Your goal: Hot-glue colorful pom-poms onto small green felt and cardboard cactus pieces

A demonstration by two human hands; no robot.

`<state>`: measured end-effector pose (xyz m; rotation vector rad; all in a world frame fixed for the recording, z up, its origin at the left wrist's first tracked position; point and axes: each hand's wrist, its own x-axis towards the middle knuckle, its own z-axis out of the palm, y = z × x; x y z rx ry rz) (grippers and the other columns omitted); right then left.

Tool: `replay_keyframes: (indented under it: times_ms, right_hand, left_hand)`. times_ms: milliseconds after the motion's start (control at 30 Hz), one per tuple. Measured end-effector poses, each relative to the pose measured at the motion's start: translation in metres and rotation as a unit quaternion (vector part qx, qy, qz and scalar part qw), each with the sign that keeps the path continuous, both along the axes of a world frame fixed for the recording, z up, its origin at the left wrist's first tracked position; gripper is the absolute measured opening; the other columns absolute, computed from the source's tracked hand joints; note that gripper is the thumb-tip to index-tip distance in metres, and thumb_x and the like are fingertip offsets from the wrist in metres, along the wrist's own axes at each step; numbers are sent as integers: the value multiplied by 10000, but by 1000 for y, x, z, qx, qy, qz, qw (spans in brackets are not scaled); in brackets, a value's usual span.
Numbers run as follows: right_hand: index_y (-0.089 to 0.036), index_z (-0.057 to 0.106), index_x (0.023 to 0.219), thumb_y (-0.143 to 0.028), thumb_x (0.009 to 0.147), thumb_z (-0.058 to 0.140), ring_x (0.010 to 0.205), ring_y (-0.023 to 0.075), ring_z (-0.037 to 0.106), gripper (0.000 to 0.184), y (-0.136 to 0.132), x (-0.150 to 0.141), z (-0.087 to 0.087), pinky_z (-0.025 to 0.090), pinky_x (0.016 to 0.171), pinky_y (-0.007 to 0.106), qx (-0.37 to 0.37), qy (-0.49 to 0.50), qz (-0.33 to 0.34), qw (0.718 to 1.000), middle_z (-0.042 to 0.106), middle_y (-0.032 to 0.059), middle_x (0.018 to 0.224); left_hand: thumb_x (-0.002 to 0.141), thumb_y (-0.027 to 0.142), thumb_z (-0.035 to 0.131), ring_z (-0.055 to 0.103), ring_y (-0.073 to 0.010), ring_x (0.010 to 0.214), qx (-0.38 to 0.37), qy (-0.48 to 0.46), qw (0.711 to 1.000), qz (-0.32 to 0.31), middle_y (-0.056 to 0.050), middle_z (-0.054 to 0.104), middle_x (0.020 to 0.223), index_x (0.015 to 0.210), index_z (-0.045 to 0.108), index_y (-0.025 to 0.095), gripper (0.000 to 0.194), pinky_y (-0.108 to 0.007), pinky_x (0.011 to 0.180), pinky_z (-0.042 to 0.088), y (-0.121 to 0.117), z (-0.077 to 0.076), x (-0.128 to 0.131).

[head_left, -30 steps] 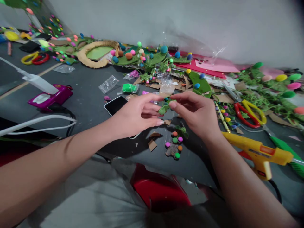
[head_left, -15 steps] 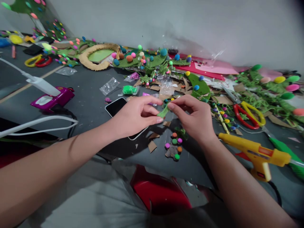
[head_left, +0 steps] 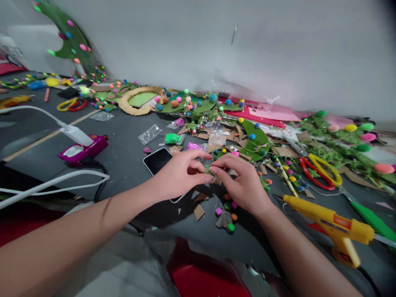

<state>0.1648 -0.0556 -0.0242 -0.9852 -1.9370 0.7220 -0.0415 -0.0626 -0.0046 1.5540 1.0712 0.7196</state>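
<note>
A small soft-looking green piece (head_left: 208,169), mostly covered by fingers, is pinched between my two hands above the dark table. Thumb and fingers of my left hand (head_left: 176,173) close on it from the left. From the other side my right hand (head_left: 239,181) has thumb and forefinger pressed on it. Partly under my left hand lies a phone (head_left: 157,160). Below my right hand sits a grey lump (head_left: 223,220) ringed by several coloured balls. Whether the green piece is felt or clay I cannot tell.
A yellow glue gun (head_left: 328,216) lies at the right, near red-and-yellow scissors (head_left: 321,171). Felt crescents with pompoms (head_left: 255,142), cardboard scraps (head_left: 199,212) and small plastic bags (head_left: 150,134) crowd the back. On the left are a purple power socket (head_left: 83,154) and white cable (head_left: 55,183).
The view has tilted up, so the tabletop sits lower in the picture. My hands have come closer together, and the green piece, stretched out between them before, is now mostly hidden.
</note>
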Motion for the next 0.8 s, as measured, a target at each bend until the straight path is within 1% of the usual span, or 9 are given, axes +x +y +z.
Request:
replay_keyframes:
  times_ms: [67, 133, 200, 333, 433, 533, 600, 667, 800]
  right_hand:
    - [-232, 719, 869, -308, 955, 667, 792, 191, 646, 126, 4, 4, 0, 510, 737, 347, 7, 2, -32, 999, 708, 28, 835]
    - [-235, 735, 892, -352, 944, 685, 791, 193, 651, 138, 7, 9, -1, 511, 714, 344, 4, 14, -49, 999, 714, 33, 854]
    - [-242, 758, 972, -393, 907, 734, 879, 205, 678, 167, 9, 12, 0, 528, 729, 339, -7, 20, -37, 999, 729, 50, 970]
    - [-277, 710, 1184, -440, 826, 817, 1070, 236, 673, 407, 4, 10, 0, 553, 813, 346, -28, -7, 5, 1000, 710, 60, 1157]
    - [-263, 661, 1208, -404, 819, 825, 1000, 230, 667, 445, 1, 9, -1, 551, 805, 356, -29, -30, -2, 999, 706, 61, 1118]
    - [-227, 651, 1078, -391, 785, 856, 872, 198, 631, 394, 0, 8, -2, 518, 759, 332, -4, -38, -16, 999, 688, 41, 984]
    - [-218, 638, 963, -393, 749, 887, 805, 170, 594, 372, -1, 7, -1, 483, 714, 306, 6, -21, -15, 1000, 670, 19, 910]
    - [-213, 632, 873, -387, 759, 882, 757, 147, 566, 325, -2, 5, 2, 453, 678, 288, -17, 5, 11, 1000, 655, 0, 852]
    - [-195, 652, 796, -390, 866, 785, 728, 125, 560, 246, -3, 3, 8, 445, 672, 271, -95, 79, 64, 990, 640, -7, 795]
  left_hand:
    - [848, 364, 789, 762, -227, 869, -2, 9, 1000, -1, -32, 759, 852, 1243, 586, 171, 484, -341, 786, 578, -2, 1, 1]
    - [855, 349, 780, 767, -231, 921, -15, -6, 1000, -3, -51, 763, 912, 1254, 571, 170, 485, -351, 830, 587, -4, 2, 2]
    - [846, 299, 787, 759, -235, 1018, -37, -34, 999, -7, -85, 764, 1031, 1297, 533, 167, 534, -372, 921, 586, -7, 1, 3]
    - [799, 254, 834, 728, -230, 1126, -63, -79, 995, -2, -137, 725, 1208, 1417, 432, 160, 744, -382, 1006, 565, -9, -1, 4]
    - [781, 344, 861, 746, -234, 1044, -69, -64, 995, -11, -118, 740, 1137, 1442, 454, 163, 797, -394, 976, 573, -7, 1, 2]
    - [759, 400, 878, 753, -210, 907, -70, -32, 997, -21, -65, 754, 967, 1391, 531, 154, 762, -346, 867, 586, -3, 7, -2]
    - [732, 361, 904, 747, -174, 808, -91, -41, 994, -39, -27, 754, 879, 1379, 531, 163, 773, -284, 761, 577, -1, 11, -6]
    - [725, 302, 911, 740, -143, 744, -104, -62, 990, -67, -6, 763, 836, 1341, 552, 183, 723, -234, 691, 561, 2, 16, -11]
    - [796, 240, 843, 735, -116, 701, -59, -44, 993, -94, 4, 766, 795, 1075, 707, 180, 316, -209, 684, 583, 12, 23, -21]
